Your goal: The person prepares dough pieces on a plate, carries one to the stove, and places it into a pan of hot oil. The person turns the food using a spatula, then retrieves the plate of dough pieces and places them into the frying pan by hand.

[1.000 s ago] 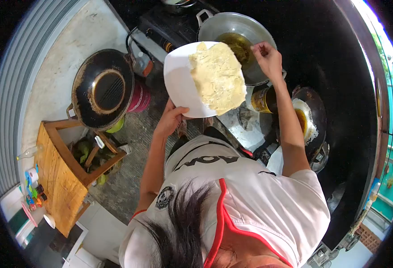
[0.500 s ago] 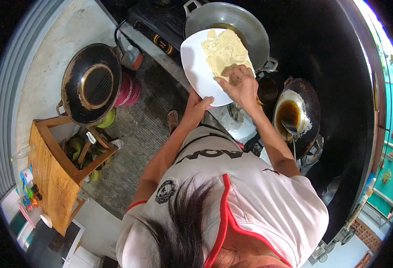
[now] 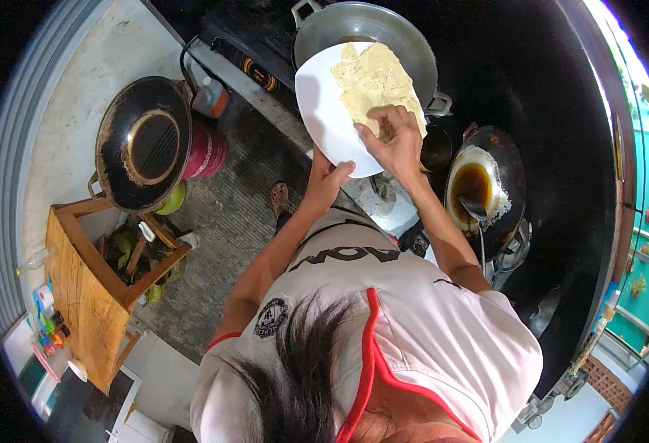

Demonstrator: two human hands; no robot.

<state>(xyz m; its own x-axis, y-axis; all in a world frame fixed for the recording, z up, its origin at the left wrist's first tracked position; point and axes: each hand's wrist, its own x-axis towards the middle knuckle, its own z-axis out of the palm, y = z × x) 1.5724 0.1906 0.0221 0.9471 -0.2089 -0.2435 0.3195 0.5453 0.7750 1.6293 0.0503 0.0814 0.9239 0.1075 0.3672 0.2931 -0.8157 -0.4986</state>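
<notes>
A white plate (image 3: 318,92) is in my left hand (image 3: 327,184), which grips its near rim with the thumb on top. Several pale yellow, soft-looking flat pieces of food (image 3: 380,77) lie on the plate's right side; I cannot make out their kind. My right hand (image 3: 396,144) is over the near end of these pieces, fingers curled and thumb drawn in, pinching at their edge. Part of what it pinches is hidden under the fingers. Just beyond the plate is a grey metal wok (image 3: 406,33), partly covered by it.
To the right, a dark wok (image 3: 513,162) holds brown liquid and a ladle (image 3: 481,235). Another blackened wok (image 3: 151,148) rests at left above a pink container (image 3: 205,151). A wooden stand (image 3: 81,288) is at lower left, and a foot (image 3: 279,196) shows on the floor.
The view has shifted slightly. The plate appears a little further left and higher, and my right hand stays at the near end of the yellow pieces.
</notes>
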